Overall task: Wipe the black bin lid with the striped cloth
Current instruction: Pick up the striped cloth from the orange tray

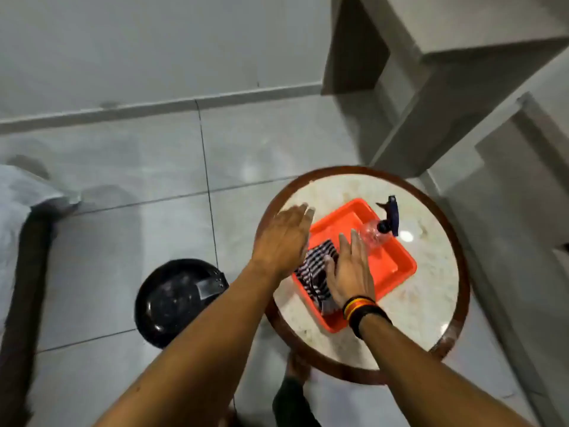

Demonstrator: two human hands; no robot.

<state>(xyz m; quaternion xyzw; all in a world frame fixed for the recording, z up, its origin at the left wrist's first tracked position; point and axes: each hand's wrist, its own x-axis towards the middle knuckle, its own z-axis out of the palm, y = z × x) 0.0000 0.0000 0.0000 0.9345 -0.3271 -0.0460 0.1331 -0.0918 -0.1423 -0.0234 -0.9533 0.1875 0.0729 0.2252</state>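
The striped black-and-white cloth (314, 272) lies crumpled in the near-left corner of an orange tray (388, 266) on a small round table. My right hand (349, 272) rests on the cloth, fingers stretched forward, a dark banded wristband on the wrist. My left hand (284, 238) hovers flat and open over the tray's left edge, just above the cloth and holding nothing. The black bin lid (175, 300) is round and glossy with a grey flap; it sits on a bin on the floor, left of the table and under my left forearm.
A clear spray bottle (380, 232) with a dark blue trigger head lies in the tray's far corner. The round table (431, 303) has a marble top and brown wooden rim. Grey steps (446, 87) rise at the right. A grey fabric edge (18, 211) shows at far left.
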